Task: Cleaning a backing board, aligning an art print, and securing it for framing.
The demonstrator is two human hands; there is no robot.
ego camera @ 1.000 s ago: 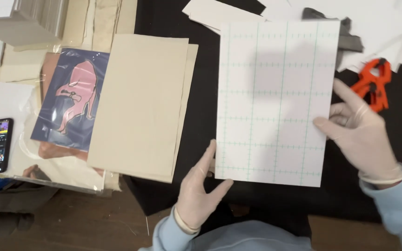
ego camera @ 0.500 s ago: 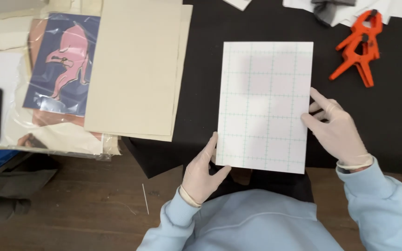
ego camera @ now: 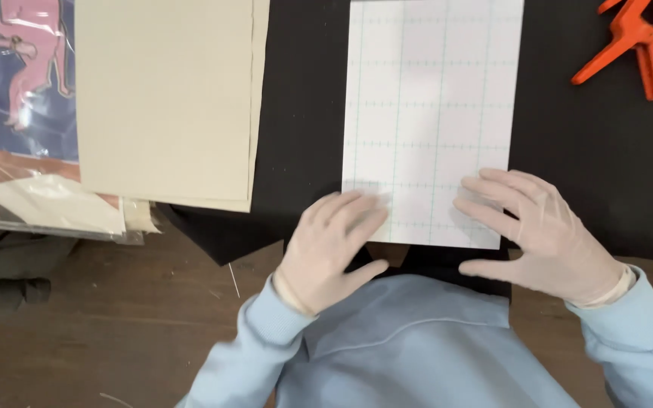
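orange clamps (ego camera: 648,38), tan cardboard sheets (ego camera: 164,98), pink-figure print in plastic (ego camera: 20,68), black mat (ego camera: 304,113)

Gloved left hand (ego camera: 329,249) flat, fingers spread, gloved right hand (ego camera: 538,227) flat alongside, light-blue sleeves

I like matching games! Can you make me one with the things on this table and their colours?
Things:
1. gridded sheet
2. clamps
3. cardboard sheets
4. mat

Colours:
A. black
B. tan
C. white with pale green lines
D. orange

Pairs: 1-C, 2-D, 3-B, 4-A

The left hand and right hand, both gloved, rest on the gridded sheet's near edge.
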